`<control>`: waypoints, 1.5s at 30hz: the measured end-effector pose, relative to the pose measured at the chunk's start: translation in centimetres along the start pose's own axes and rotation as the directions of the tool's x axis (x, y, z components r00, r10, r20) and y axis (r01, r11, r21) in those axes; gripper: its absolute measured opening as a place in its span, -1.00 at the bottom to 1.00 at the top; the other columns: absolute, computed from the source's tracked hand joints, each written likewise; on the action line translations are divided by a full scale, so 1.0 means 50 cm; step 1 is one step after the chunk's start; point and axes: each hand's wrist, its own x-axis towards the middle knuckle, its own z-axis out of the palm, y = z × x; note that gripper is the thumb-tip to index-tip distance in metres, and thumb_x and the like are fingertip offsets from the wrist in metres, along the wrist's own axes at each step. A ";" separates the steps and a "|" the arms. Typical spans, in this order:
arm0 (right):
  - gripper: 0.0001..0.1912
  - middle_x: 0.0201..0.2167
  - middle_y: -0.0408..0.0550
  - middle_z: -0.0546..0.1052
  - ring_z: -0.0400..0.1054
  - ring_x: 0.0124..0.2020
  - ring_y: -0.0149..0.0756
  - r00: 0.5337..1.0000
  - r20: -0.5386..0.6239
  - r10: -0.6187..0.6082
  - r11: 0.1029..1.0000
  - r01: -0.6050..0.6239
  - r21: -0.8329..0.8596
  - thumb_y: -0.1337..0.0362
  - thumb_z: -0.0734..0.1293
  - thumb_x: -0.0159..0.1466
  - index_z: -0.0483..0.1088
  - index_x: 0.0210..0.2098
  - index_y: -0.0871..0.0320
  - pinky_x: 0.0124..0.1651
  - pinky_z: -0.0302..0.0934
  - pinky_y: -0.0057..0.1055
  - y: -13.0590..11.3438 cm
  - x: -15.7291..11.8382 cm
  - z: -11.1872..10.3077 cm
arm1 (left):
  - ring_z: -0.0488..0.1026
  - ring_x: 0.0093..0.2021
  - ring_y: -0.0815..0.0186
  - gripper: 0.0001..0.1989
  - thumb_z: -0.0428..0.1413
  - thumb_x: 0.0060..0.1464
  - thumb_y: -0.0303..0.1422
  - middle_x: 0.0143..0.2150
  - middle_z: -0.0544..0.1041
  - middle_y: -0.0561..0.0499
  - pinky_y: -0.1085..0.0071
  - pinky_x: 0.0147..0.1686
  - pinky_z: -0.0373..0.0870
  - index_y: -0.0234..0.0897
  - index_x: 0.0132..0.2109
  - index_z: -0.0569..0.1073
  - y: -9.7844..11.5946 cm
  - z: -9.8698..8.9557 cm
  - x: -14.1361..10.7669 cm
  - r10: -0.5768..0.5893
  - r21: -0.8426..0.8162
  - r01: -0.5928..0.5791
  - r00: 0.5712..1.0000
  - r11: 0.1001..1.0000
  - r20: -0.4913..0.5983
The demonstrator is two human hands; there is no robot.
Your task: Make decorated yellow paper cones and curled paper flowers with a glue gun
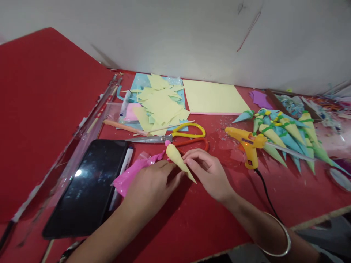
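A small yellow paper cone (177, 157) with pink clay at its wide end lies between my hands, its tip pointing toward me. My left hand (153, 182) is closed on the cone from the left, thumb along its lower part. With fingers bent, my right hand (207, 171) has its fingertips at the cone's right side; whether they press on it is hard to tell. A pink clay packet (131, 177) lies beside and partly under my left hand. Scissors (167, 138) with yellow and red handles lie just beyond the cone.
A yellow glue gun (246, 144) with its cord stands right of my hands, near a pile of finished-looking cones (290, 133). A black phone (90, 186) and a marker (126, 160) lie left. Cut paper pieces (161, 104) and yellow sheets (214, 96) are at the back.
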 end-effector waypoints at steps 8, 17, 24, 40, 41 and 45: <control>-0.89 -0.38 -0.10 0.43 0.33 -0.26 -0.36 0.993 0.053 -0.101 0.995 0.101 0.017 0.36 0.24 0.17 0.38 -0.46 0.12 -0.19 0.24 -0.40 -0.009 -0.002 0.001 | 0.43 -0.51 0.28 -0.69 -0.07 0.12 -0.23 -0.46 0.54 -0.02 0.46 -0.58 0.11 -0.26 -0.43 0.46 -0.002 -0.007 -0.004 -0.063 0.003 0.063 0.997 0.998 -0.044; -0.89 -0.44 -0.12 0.38 0.31 -0.37 -0.38 0.960 0.156 -0.234 0.972 0.230 0.047 0.38 0.24 0.16 0.37 -0.47 0.12 -0.28 0.26 -0.39 -0.020 -0.009 0.004 | 0.43 -0.52 0.31 -0.78 -0.04 0.05 -0.28 -0.49 0.53 0.00 0.49 -0.55 0.19 -0.29 -0.40 0.43 -0.011 0.008 -0.007 -0.095 -0.284 0.103 0.995 0.953 0.041; -0.87 -0.45 -0.14 0.42 0.30 -0.41 -0.41 0.939 0.081 -0.334 0.936 0.320 0.146 0.43 0.30 0.11 0.45 -0.40 0.09 -0.36 0.23 -0.44 -0.025 -0.014 -0.006 | 0.20 -0.73 0.50 -0.76 0.05 -0.04 -0.18 -0.67 0.33 0.20 0.59 -0.72 0.08 -0.27 -0.47 0.28 -0.013 0.000 0.000 -0.083 -0.738 0.327 0.934 0.591 0.348; -0.95 -0.18 -0.13 0.42 0.31 -0.17 -0.34 0.998 -0.060 -0.010 0.856 0.039 0.516 0.26 0.29 0.17 0.40 -0.40 0.02 -0.23 0.26 -0.39 0.006 0.012 -0.019 | 0.14 -0.75 0.55 -0.73 0.10 -0.04 -0.17 -0.72 0.30 0.22 0.62 -0.74 0.05 -0.31 -0.41 0.30 -0.016 0.005 0.001 0.213 -0.864 0.412 0.853 0.289 0.477; -0.94 -0.18 -0.14 0.42 0.31 -0.15 -0.34 0.999 -0.027 -0.024 0.862 0.035 0.506 0.28 0.29 0.17 0.41 -0.40 0.02 -0.20 0.26 -0.39 0.004 0.010 -0.019 | 0.16 -0.73 0.54 -0.74 0.10 -0.03 -0.19 -0.70 0.30 0.21 0.61 -0.72 0.07 -0.31 -0.40 0.30 -0.014 0.006 0.001 0.213 -0.857 0.407 0.850 0.316 0.482; -0.87 -0.20 -0.15 0.39 0.28 -0.09 -0.36 0.997 -0.034 -0.073 0.908 0.081 0.412 0.36 0.27 0.17 0.44 -0.39 0.02 -0.08 0.22 -0.39 -0.002 0.006 -0.016 | 0.29 -0.59 0.46 -0.80 0.04 0.03 -0.24 -0.55 0.40 0.14 0.54 -0.59 0.21 -0.30 -0.28 0.33 -0.005 0.011 -0.005 0.126 -0.797 0.283 0.905 0.533 0.406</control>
